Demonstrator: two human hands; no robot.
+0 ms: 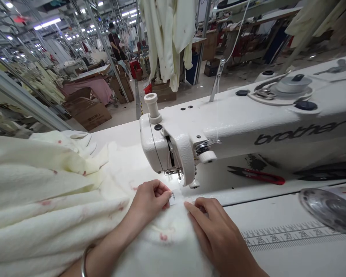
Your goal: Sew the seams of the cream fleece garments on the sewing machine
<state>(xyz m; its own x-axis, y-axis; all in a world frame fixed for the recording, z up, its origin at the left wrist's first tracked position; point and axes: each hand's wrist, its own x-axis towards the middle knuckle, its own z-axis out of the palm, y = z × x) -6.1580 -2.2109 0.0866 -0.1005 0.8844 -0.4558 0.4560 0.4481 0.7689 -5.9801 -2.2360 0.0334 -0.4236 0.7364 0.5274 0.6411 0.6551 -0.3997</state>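
Note:
A cream fleece fabric (46, 207) with small red prints lies heaped across the table and runs under the head of a white sewing machine (219, 123). My left hand (150, 202) pinches a small white label (172, 199) against the fabric's edge just in front of the needle area (175, 174). My right hand (216, 234) lies flat on the fabric beside it, fingers stretched out and pressing the edge down, fingertips near the label.
Red-handled thread snips (259, 176) lie on the machine bed behind the arm. A shiny metal dish (328, 207) sits at the right, above a printed ruler (291, 235) on the table. Cardboard boxes (89, 111), hanging cream garments (167, 38) and a distant person (115, 40) fill the background.

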